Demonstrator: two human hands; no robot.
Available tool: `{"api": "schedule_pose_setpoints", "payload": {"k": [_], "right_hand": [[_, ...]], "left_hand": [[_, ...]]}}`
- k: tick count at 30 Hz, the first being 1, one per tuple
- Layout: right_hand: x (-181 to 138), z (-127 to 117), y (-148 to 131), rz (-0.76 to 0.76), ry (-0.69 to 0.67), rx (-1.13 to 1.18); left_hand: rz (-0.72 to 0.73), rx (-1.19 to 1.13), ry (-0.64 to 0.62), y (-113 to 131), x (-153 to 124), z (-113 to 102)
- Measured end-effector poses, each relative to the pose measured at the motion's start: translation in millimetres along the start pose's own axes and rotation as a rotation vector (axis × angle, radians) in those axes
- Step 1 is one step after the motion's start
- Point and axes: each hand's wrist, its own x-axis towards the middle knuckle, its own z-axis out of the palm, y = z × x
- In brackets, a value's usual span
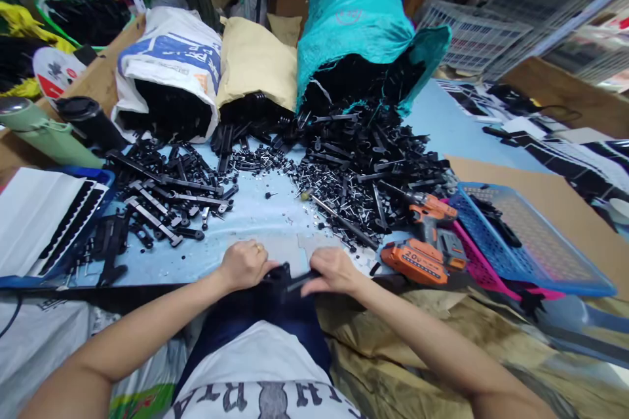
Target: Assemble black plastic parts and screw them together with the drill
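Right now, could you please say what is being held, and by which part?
A black piece, its opposite ends in the left hand and right hand; whether it is one part is unclear.

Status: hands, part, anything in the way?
Left hand, right hand: gripping black part at table's near edge. One piece or two: can't tell. Drill off to the right, not between hands.

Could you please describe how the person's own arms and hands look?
Both forearms are bare, and no sleeves show. The left hand and right hand are ungloved; the left wears a thin gold-coloured ring. No wrist wear is visible.
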Motion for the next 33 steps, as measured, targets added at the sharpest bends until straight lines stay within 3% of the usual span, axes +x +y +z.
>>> {"api": "schedule_pose_setpoints", "payload": {"k": [3, 5, 7, 10, 11, 12, 14, 15, 19, 20, 23, 26, 29, 33], "right_hand": [[1, -19, -29, -0.157, -0.045, 0.346], [8, -10, -51, -0.201, 0.004, 0.612], [22, 14, -70, -0.087, 0.282, 0.787], [52, 58, -73, 0.308, 0.845, 0.78], [63, 68, -64, 0.392, 0.939, 0.75], [74, 74, -49, 0.411, 0.948, 0.722], [98, 76, -4, 0.356, 0.793, 0.646], [111, 72, 24, 0.297, 0.63, 0.566], [168, 51, 134, 0.68, 0.12, 0.174], [182, 49, 154, 0.744, 0.072, 0.136], [222, 53, 188, 0.91, 0.036, 0.086], [252, 67, 199, 1.093, 0.048, 0.078], [271, 77, 204, 1.248, 0.054, 0.119], [272, 75, 209, 1.329, 0.073, 0.187]], "left_hand": [[0.097, -0.408, 0.14, 31, -1, -24], [0.102, -0.702, 0.237, 56, 1, -31], [0.041, -0.838, 0.397, 74, 8, -29], [-0.037, -0.748, 0.589, 76, 20, -12], [-0.025, -0.661, 0.609, 69, 24, -3], [-0.006, -0.551, 0.608, 59, 28, 7], [-0.014, -0.276, 0.542, 31, 36, 28], [-0.051, -0.132, 0.468, 14, 40, 39], [-0.218, 0.215, 0.037, -49, 66, 75], [-0.244, 0.248, -0.033, -62, 74, 81], [-0.323, 0.295, -0.127, -87, 97, 88], [-0.336, 0.336, -0.078, -96, 111, 79], [-0.372, 0.381, -0.002, -103, 114, 55], [-0.649, 0.396, -0.055, -136, 107, 7]]}}
